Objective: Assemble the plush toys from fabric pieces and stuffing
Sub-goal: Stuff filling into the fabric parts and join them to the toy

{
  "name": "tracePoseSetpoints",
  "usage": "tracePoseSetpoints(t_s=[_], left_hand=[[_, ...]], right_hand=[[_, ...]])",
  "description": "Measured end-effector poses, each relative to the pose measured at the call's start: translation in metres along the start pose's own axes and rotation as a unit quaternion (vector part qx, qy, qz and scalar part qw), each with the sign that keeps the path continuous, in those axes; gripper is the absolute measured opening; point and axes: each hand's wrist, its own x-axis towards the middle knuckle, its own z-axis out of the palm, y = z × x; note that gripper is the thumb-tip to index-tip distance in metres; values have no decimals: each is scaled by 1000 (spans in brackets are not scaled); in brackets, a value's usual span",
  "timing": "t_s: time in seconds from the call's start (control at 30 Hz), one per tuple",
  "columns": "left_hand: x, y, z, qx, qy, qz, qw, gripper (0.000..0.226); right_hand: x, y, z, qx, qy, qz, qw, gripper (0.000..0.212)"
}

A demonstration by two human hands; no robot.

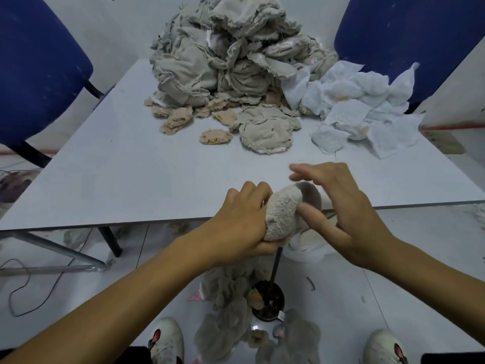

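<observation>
My left hand [242, 223] grips a small beige fleecy plush piece [282, 212] over the table's near edge, fingers curled round its left side. My right hand [338, 206] is at the piece's grey open end [312, 195]. Its thumb presses the fabric and its fingers are spread and blurred above it. A dark rod [275, 266] stands up from a round black base [267, 302] on the floor to just under the piece. A big heap of grey-beige sewn fabric shells [225, 53] fills the table's far middle.
White liner squares [362, 109] lie at the far right of the grey table [131, 166]. Small tan fleecy pieces [178, 119] lie before the heap. Finished grey plush parts [228, 324] lie on the floor between my shoes. Blue chairs [39, 61] stand at both far corners.
</observation>
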Motion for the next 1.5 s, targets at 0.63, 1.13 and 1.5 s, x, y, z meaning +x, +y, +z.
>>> tracePoseSetpoints(t_s=[0.63,1.13,1.5], left_hand=[[37,-7,-51,-559,288,-104,771,37],[47,-8,-37,-472,179,-97,858,22],[51,-26,-36,-341,267,-166,886,24]], right_hand=[[53,2,-16,376,104,207,897,13],[53,30,13,481,122,387,777,25],[45,44,9,283,145,419,850,23]])
